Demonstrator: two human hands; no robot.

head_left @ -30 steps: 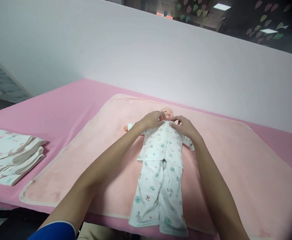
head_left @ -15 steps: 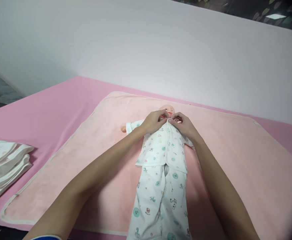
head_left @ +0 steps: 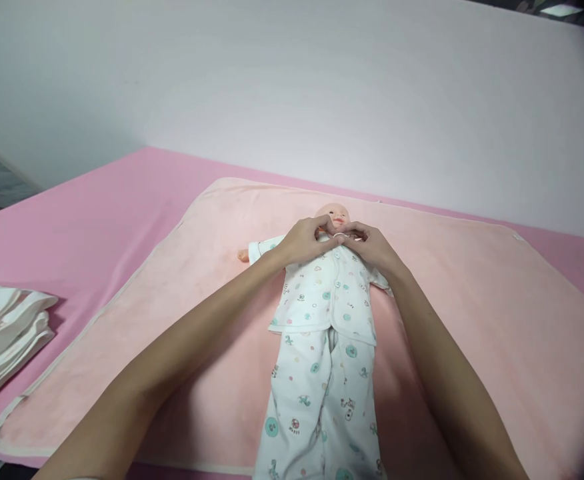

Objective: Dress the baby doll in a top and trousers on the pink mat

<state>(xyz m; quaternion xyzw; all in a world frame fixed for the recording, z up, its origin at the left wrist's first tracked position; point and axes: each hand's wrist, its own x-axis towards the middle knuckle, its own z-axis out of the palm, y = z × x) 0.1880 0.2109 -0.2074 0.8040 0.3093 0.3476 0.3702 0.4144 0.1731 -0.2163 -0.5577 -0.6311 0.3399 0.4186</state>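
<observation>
A baby doll [head_left: 333,212] lies on its back, its head towards the wall, dressed in a white printed jacket [head_left: 317,293] and matching trousers [head_left: 299,400]. At the jacket's neckline, my left hand [head_left: 308,240] pinches the collar edge between thumb and fingers. My right hand [head_left: 369,245] grips the collar from the other side, its fingertips meeting those of the left just under the doll's chin. Snap buttons run down the jacket front below them. The fingertips partly hide the collar. One small doll hand [head_left: 243,255] pokes out of the sleeve on the left.
Under the doll is a peach blanket [head_left: 212,267] with a pale border, spread on a pink-covered table [head_left: 102,207]. Folded printed cloths [head_left: 9,333] lie at the left edge. A white wall [head_left: 282,93] rises behind the table.
The view has tilted down and shifted slightly, so the window at the top has mostly left the picture. My hands have drawn closer together at the collar, thumbs and fingertips now meeting.
</observation>
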